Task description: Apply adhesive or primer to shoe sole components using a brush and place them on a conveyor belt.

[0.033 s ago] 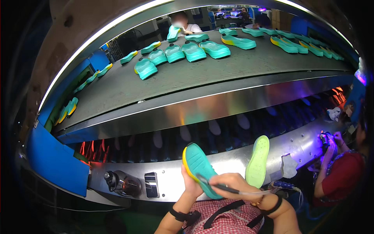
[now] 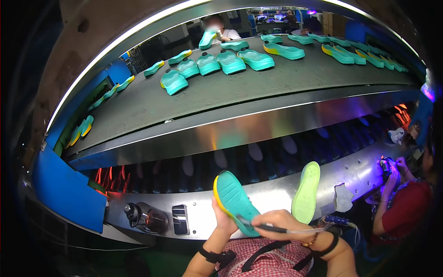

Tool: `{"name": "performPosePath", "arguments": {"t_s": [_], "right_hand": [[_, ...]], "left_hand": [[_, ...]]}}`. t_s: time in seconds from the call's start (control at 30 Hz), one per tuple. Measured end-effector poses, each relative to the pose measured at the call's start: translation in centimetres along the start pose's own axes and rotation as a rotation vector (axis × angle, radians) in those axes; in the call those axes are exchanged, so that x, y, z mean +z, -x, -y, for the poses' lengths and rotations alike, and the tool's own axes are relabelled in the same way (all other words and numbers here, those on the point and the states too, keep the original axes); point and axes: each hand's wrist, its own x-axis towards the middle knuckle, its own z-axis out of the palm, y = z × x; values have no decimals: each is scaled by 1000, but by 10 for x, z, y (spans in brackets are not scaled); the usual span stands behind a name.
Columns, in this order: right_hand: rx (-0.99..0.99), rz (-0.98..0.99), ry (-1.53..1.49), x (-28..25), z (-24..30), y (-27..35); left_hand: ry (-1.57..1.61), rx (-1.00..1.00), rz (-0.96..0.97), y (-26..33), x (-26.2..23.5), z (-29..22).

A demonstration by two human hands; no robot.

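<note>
My left hand [image 2: 224, 219] grips a teal shoe sole [image 2: 234, 193] with a yellow edge by its left side. The sole is tilted, its grooved face up, above the metal ledge. In my right hand [image 2: 282, 221] is a slim brush [image 2: 271, 228] with a dark handle, and a thin pale tube runs back from it past my wrist. Its tip lies on the lower half of the sole's face; whether it leaves a coat there is too small to tell. Right of my hands, a pale green sole [image 2: 306, 193] rests on the ledge.
On the ledge [image 2: 201, 208] lie a dark bottle [image 2: 146, 218], a phone [image 2: 180, 219] and a white cloth [image 2: 343, 197]. Beyond it runs a dark lower conveyor with soles, glowing red at both ends. Teal soles [image 2: 230, 62] stand on the upper belt [image 2: 221, 99]. Co-workers are opposite and at right.
My right hand and the brush have shifted slightly down and right along the sole, toward its near end. My left hand still grips the sole, which has tilted a little.
</note>
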Motion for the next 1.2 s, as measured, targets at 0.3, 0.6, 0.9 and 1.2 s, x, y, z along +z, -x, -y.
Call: {"name": "performPosePath", "arguments": {"t_s": [0.3, 0.6, 0.9, 1.2], "right_hand": [[134, -290, -385, -20, 4, -20], [331, -315, -575, -25, 10, -15], [181, -314, -473, -28, 8, -10], [155, -365, -438, -35, 11, -6]], "left_hand": [[234, -159, 110, 8, 36, 16], [250, -169, 221, 9, 46, 9], [296, -95, 162, 11, 51, 17], [28, -81, 7, 3, 42, 22]]}}
